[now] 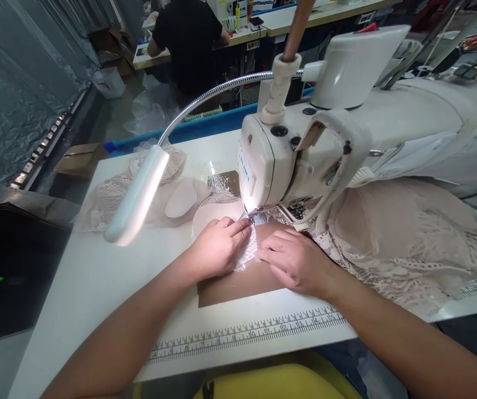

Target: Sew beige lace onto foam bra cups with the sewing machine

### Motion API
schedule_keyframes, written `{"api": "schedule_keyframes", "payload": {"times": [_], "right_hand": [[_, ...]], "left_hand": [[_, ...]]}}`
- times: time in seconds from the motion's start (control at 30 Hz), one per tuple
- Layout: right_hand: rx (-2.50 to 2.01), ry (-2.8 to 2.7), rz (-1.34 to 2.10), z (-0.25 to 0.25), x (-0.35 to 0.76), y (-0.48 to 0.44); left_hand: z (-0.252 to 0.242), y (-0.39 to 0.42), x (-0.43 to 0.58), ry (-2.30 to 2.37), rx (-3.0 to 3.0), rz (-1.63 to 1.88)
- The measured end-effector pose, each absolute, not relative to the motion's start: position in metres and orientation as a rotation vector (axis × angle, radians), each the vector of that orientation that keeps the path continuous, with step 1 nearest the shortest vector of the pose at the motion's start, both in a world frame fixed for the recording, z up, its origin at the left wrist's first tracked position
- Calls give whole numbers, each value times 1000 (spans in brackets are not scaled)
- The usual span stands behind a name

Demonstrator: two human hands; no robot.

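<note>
Pale lace fabric [246, 252] lies under the needle area of a white sewing machine [263, 160]. My left hand [217, 246] presses on its left side, fingers closed together, with the fingertips close to the presser foot. On the right, my right hand [294, 260] has its fingers bent and drawn together at the lace's edge. Both hands rest over a brown plate [230, 288] on the machine bed. A smooth, pale cup-shaped piece [213, 213] sits just behind my left hand. The needle itself is hidden by the machine head and my fingers.
A lit lamp [138, 194] on a bent metal neck hangs at left above lace pieces [111, 197]. Beige lace garments [388, 227] are heaped at right. A printed ruler [246, 335] runs along the front table edge. Another person [188, 44] sits at a table behind.
</note>
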State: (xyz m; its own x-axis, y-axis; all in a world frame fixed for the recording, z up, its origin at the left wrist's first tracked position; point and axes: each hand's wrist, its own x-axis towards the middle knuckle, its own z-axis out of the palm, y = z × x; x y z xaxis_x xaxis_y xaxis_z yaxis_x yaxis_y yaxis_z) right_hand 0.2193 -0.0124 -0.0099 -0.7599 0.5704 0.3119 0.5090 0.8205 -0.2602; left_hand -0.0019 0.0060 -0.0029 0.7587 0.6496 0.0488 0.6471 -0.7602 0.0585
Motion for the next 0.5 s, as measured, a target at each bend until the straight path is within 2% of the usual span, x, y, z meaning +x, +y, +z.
{"api": "schedule_keyframes", "payload": {"times": [0.5], "right_hand": [[-1153, -2602, 41, -5, 211, -10]], "left_hand": [[-2, 15, -10, 951, 2949, 169]]}}
